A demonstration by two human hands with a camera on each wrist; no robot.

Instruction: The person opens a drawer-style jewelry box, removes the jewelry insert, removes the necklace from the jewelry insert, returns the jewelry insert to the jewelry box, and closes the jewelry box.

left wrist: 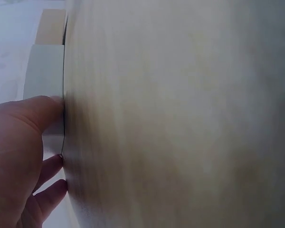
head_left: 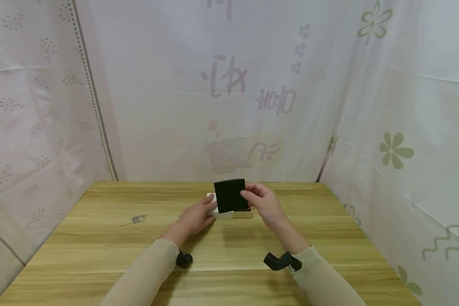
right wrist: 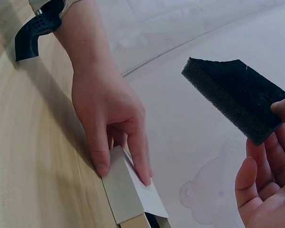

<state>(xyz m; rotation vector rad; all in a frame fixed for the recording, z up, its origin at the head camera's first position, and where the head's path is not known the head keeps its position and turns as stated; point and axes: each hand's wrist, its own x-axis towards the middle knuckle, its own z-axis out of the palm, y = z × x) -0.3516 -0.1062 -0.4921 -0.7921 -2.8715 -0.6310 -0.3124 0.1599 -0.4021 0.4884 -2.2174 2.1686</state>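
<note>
My right hand (head_left: 267, 206) pinches a square black foam pad (head_left: 230, 195) by its right edge, thumb on the near face. The pad is held up above the table, and its thick, porous side shows in the right wrist view (right wrist: 228, 104). Low on the table, my left hand (head_left: 196, 215) grips the left end of a small white box (head_left: 225, 215), its thumb on the near side. A tan inner tray (head_left: 243, 214) sticks out of the box's right end. Something dark shows inside the opening in the right wrist view; the pad hides part of the box in the head view.
A thin silvery chain-like thing (head_left: 139, 219) lies on the wooden table (head_left: 99, 255), left of my left hand. Printed white curtains (head_left: 157, 106) hang round the back and sides of the table. Each wrist carries a black camera mount (head_left: 278, 262).
</note>
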